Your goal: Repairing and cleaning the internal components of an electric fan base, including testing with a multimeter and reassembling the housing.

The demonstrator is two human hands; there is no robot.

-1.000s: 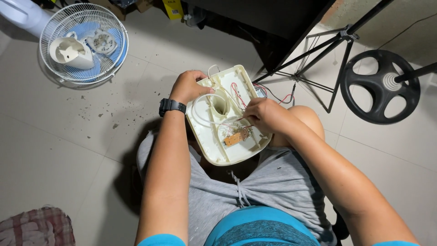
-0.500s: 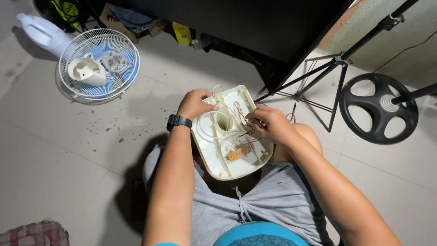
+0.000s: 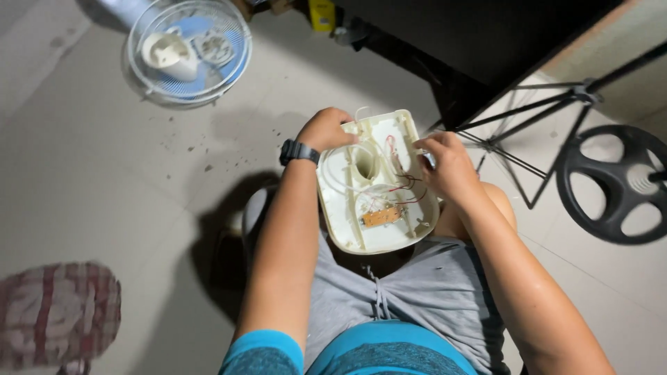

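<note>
A pale, glossy tiled floor (image 3: 90, 208) carries everything here. Near its top left lies a round white wire fan guard (image 3: 187, 52), flat on the tiles, with a white plastic fan part (image 3: 167, 54) resting inside it over blue blades. Small dark crumbs of debris (image 3: 201, 149) are scattered on the tiles below the guard. At the lower left lies a red and white checked cloth (image 3: 59, 312), blurred. On the right stands a black round spoked base (image 3: 615, 184), beside the thin black legs of a tripod stand (image 3: 528, 139).
</note>
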